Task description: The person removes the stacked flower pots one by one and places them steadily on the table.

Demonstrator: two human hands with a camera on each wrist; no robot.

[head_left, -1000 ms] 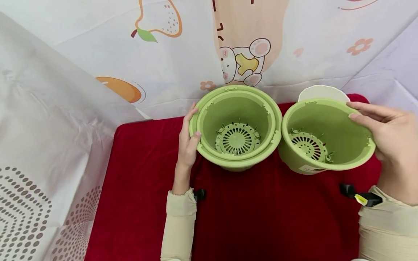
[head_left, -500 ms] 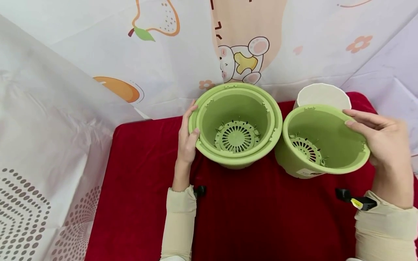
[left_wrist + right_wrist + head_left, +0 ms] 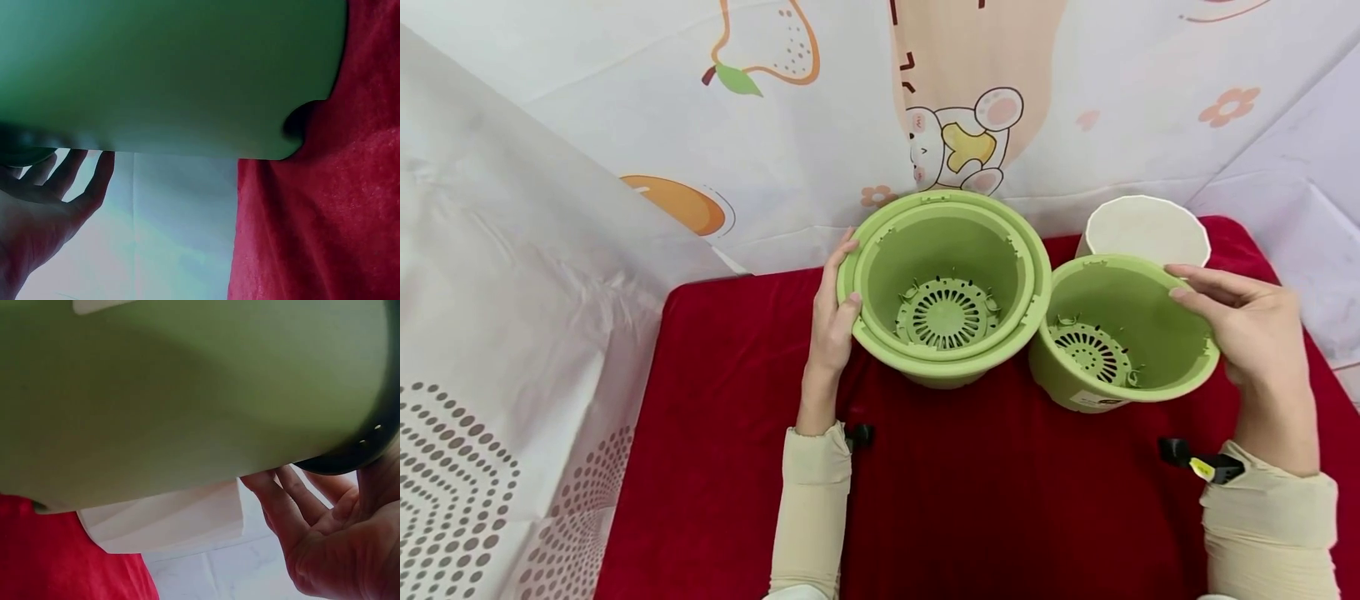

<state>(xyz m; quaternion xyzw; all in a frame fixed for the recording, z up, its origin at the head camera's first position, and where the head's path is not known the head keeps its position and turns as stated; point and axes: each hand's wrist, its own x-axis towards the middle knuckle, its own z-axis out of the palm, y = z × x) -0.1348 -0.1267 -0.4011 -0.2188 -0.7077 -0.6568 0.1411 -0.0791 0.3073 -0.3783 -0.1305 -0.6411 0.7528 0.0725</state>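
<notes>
Two nested green plastic flower pots point(image 3: 951, 363), with slotted drainage holes in the base, stand at the middle back in the head view. My left hand point(image 3: 832, 321) grips their left rim, thumb over the edge. To the right, my right hand point(image 3: 1247, 333) holds a single green flower pot point(image 3: 1157, 333) by its right rim, tilted, its left rim right at the nested pair. The left wrist view shows an outer pot wall point(image 3: 175, 75) with the fingers point(image 3: 94, 187) against its far side. In the right wrist view, fingertips touch the single pot's wall point(image 3: 187, 406).
A white faceted container point(image 3: 1146, 229) stands behind the single pot, at the back right. Red cloth point(image 3: 722, 467) covers the table. A printed white curtain point(image 3: 805, 150) hangs along the back edge, and another sheet point(image 3: 527, 333) hangs at left.
My right hand has moved left and toward me with the single pot, so more of the white container shows. The left hand and the nested pots have barely moved.
</notes>
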